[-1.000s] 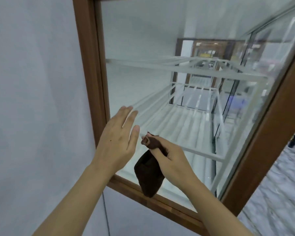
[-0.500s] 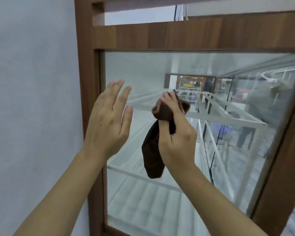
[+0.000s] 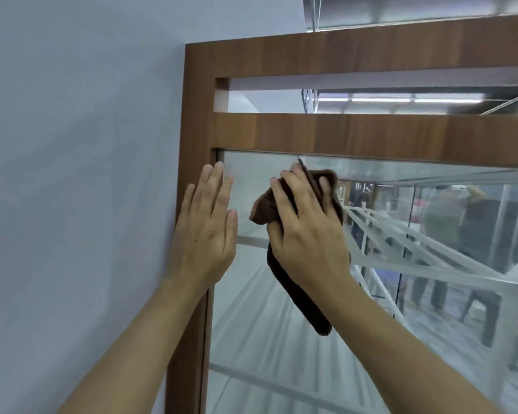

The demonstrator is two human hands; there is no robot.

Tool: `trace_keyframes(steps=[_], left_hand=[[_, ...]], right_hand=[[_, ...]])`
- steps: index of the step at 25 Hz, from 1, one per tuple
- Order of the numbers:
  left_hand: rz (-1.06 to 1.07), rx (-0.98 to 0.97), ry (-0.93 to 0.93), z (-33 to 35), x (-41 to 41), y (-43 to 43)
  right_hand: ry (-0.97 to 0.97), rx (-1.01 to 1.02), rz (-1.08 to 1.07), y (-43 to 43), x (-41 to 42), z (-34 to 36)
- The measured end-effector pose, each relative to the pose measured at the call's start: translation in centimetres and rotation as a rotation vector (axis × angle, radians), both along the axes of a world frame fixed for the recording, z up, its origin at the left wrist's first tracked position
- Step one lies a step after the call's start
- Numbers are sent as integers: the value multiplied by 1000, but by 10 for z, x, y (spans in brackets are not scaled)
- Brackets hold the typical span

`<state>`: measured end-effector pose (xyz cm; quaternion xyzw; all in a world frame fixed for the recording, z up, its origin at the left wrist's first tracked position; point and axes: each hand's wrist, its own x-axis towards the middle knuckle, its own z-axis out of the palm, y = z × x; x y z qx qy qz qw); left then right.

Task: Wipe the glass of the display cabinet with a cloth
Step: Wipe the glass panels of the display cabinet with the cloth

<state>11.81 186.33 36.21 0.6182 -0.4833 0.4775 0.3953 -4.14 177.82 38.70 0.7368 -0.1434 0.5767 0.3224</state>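
Your right hand [image 3: 307, 231] presses a brown cloth [image 3: 284, 255] against the glass [image 3: 281, 324] of the display cabinet, high up and near the top left corner of the pane, just under the wooden frame [image 3: 371, 132]. The fingers are spread over the bunched upper part of the cloth, and a long tail of it hangs loose below your wrist. Your left hand [image 3: 205, 231] is open and flat, holding nothing; it lies over the left post of the frame and the edge of the glass, but I cannot tell if it really touches. The cloth looks soft, light and limp, so it will fold and slip under the palm; I think it is better to gather the hanging tail into the hand, so that a thick pad meets the pane. The glass is hard, smooth and probably slippery, and it can break, so press evenly with the flat palm, not with the fingertips.
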Motion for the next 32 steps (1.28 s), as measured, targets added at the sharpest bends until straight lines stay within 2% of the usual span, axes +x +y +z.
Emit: trace_keyframes(steps=[4,10,13,16,20,23,26,30,32], left_hand=[[-34,-8,-23,-8,9,-1],[-68,-53,-42,-8,14,-6],[-50,-78,-44,-7,14,-9],[-13,-110,-41,-7,12,-13],[27,-135,-55,-8,10,-16],[29,-116,-73,-10,4,-19],[54,-100,-81,-11,3,-20],[54,-93,-87,-11,4,-20],[28,-99,-84,-11,5,-20]], right_hand=[[74,0,-22,0,-7,-5],[38,-56,-138,-1,-4,-9],[-20,-18,-234,2,4,-3],[-87,52,-243,12,20,-3],[16,52,-281,6,1,-39],[-129,83,-345,-4,-27,-23],[-166,76,-304,-2,-13,5],[-4,25,-219,1,-1,-18],[-50,52,-226,-3,-17,-24]])
